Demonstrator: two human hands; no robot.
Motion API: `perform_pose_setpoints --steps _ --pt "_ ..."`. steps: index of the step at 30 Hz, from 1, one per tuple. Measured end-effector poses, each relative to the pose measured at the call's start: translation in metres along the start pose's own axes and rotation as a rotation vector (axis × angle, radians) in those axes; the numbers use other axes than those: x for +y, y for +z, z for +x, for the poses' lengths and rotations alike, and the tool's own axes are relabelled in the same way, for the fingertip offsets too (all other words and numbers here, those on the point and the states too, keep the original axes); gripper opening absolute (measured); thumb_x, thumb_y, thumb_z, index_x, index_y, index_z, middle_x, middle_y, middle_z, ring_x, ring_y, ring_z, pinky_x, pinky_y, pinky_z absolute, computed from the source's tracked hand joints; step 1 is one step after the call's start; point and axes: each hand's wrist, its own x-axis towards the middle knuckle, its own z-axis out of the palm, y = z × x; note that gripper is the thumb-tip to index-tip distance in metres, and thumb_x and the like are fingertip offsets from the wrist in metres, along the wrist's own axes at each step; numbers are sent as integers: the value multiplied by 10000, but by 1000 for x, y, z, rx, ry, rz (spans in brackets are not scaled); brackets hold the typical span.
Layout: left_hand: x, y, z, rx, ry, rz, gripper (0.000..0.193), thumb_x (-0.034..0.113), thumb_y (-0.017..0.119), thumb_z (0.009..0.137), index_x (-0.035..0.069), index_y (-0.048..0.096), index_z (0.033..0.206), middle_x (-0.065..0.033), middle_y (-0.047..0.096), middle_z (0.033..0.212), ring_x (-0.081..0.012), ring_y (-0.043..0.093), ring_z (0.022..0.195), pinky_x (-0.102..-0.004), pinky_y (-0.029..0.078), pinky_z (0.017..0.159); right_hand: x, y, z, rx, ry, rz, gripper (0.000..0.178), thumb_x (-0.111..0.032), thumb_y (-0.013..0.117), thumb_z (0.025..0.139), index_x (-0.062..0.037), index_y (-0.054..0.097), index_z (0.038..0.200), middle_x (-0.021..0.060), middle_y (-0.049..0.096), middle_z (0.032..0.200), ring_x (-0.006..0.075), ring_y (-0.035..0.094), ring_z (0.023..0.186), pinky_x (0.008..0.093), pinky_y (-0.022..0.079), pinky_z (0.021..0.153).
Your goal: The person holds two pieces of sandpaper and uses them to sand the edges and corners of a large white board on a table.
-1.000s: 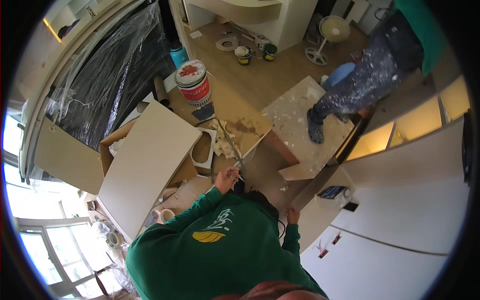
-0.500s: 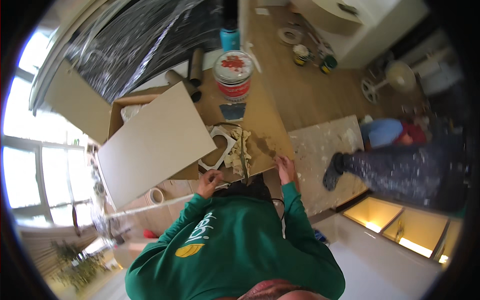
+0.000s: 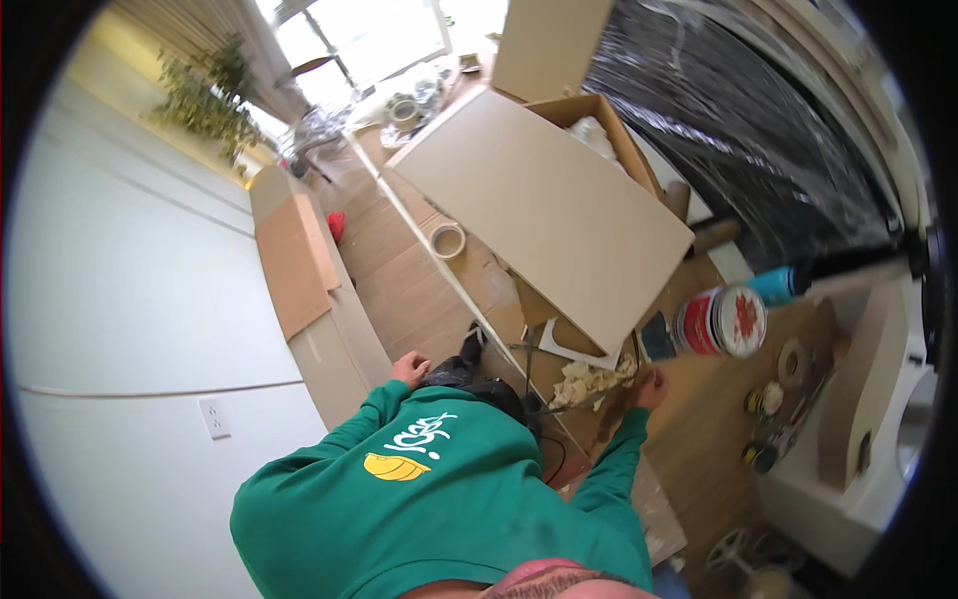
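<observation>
My left hand (image 3: 410,368) hangs over my left side near my dark trousers, fingers loosely bent and a little apart, nothing seen in them. My right hand (image 3: 651,388) is low over the cardboard-covered table, its fingers curled together; what they hold, if anything, I cannot make out. Beside it lies a heap of crumpled pale-yellow scraps (image 3: 589,382), with a thin dark strip curving across. A white cut-out piece (image 3: 571,345) sticks out from under a large beige panel (image 3: 544,215). Beyond my right hand are a dark blue flat piece (image 3: 657,336) and a paint can (image 3: 696,324) with a red-marked lid.
A roll of tape (image 3: 448,241) rests near the table's left edge. Behind the panel stands an open cardboard box (image 3: 609,130). A turquoise bottle (image 3: 774,287) is past the can. Small tubs (image 3: 763,399) are on the floor at right; a white wall (image 3: 130,299) fills the left.
My view has swung left, so the table and panel now sit further right. My left hand has drawn away from the table edge; my right hand has moved in beside the scraps.
</observation>
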Motion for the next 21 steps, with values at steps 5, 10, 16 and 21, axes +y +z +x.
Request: perform_pose_setpoints --steps 5,10,16,21 --pt "-181 -50 -18 70 -584 71 335 328 584 885 40 721 988 -198 702 1088 -363 667 1024 -462 534 863 50 -6 20 11 408 519 250 -155 627 899 34 665 1059 106 683 940 237 640 844 370 529 749" --pt "-226 -92 -39 -328 -800 257 384 364 504 911 80 713 1064 -175 694 1155 -365 639 1116 -470 490 958 -7 -11 -5 145 595 559 534 -309 493 989 8 460 1416 175 505 1394 308 514 1246 451 445 1010" --pt "-243 -162 125 235 -503 99 372 345 594 864 -8 682 940 -226 713 902 -408 684 860 -462 549 787 -74 -25 -118 379 812 601 563 -269 412 1043 -63 288 1552 136 285 1600 352 349 1429 494 408 1128" --pt "-123 -163 331 222 -26 -334 281 311 721 834 33 694 867 -138 706 787 -249 692 757 -388 542 697 -116 -36 -138 500 711 479 546 -342 438 1037 -54 412 1499 131 443 1515 328 512 1291 474 469 1029"
